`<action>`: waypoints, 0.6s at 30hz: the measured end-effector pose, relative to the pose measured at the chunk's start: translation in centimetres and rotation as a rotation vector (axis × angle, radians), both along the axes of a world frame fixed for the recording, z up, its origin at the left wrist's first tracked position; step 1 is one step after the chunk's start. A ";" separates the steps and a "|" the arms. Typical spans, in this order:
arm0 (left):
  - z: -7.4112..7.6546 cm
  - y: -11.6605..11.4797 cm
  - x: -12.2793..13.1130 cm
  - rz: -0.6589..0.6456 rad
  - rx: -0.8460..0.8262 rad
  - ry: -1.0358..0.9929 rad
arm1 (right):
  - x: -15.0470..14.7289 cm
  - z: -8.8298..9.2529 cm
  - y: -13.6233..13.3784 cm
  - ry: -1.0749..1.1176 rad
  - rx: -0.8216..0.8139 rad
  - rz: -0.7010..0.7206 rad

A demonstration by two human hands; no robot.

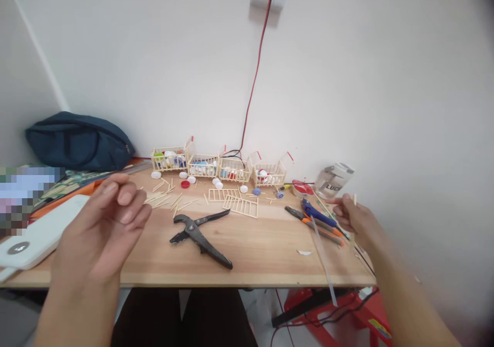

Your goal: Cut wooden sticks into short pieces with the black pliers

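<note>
My left hand [104, 223] hovers over the left front of the table, palm turned up and fingers loosely curled, with nothing visible in it. At the right, my right hand [357, 218] is closed in a pinch on a small wooden stick [355, 199], whose tip shows above the fingers. Near that hand are a blue hot glue gun [318, 213] with a clear glue stick [324, 259] and orange-handled pliers [314, 226]. Black cutters [200, 239] lie spread in the middle. Behind them are two ladder-like stick panels [241, 205] and loose thin sticks [164, 197].
Several miniature stick carts [203, 167] with bottle-cap wheels line the wall. A clear cup [334, 179] and a red-topped tub [303, 187] stand at the right. A white device [42, 233] and a blue bag [79, 141] lie left. A cable [257, 69] hangs from the socket.
</note>
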State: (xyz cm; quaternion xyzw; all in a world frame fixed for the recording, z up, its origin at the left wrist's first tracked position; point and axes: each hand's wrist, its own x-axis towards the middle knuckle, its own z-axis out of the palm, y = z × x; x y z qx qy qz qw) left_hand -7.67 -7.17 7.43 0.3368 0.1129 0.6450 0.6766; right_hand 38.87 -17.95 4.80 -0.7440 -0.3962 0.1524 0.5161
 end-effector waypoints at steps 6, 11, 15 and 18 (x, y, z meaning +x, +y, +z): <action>-2.3 -1.3 4.8 -0.157 0.019 0.508 | -13.4 0.3 2.9 0.936 0.237 0.579; -6.7 -4.6 9.8 -0.547 0.137 0.848 | -20.3 -1.8 5.7 1.219 0.285 0.714; -8.5 -6.2 11.0 -0.688 0.048 0.803 | -22.7 -3.0 6.4 1.224 0.304 0.693; -9.5 -6.2 11.0 -0.629 -0.013 0.771 | -23.1 -3.3 6.2 1.189 0.283 0.703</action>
